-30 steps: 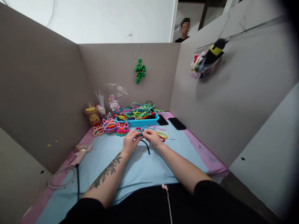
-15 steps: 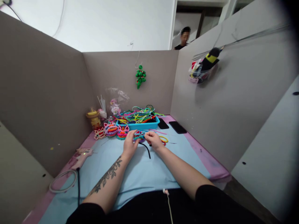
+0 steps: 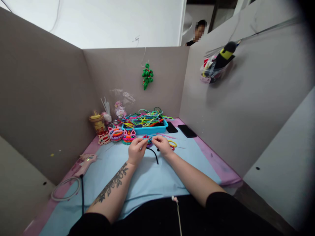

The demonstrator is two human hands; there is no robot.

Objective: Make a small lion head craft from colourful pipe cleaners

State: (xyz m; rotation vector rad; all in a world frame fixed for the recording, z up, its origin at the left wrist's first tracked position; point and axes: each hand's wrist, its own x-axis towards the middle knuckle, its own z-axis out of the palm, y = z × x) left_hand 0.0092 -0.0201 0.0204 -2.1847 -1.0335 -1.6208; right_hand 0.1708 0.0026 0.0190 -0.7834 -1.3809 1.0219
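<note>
My left hand (image 3: 136,151) and my right hand (image 3: 161,145) meet over the blue mat (image 3: 147,177), fingers pinched on a small multicoloured pipe-cleaner piece (image 3: 148,140) held between them. A black pipe cleaner (image 3: 154,154) trails from the piece toward me on the mat. Yellow and red pipe-cleaner loops (image 3: 172,144) lie just right of my right hand. How the piece is formed is too small to make out.
A blue tray (image 3: 147,128) heaped with coloured pipe cleaners stands behind my hands. Finished colourful figures (image 3: 119,134) sit to its left, two black phones (image 3: 180,129) to its right. A glue gun (image 3: 85,163) and cable coil lie at left. Grey partition walls enclose the desk; another person is beyond them.
My hands have stayed together on the small piece with slight finger shifts. The view has tilted a little up and down.
</note>
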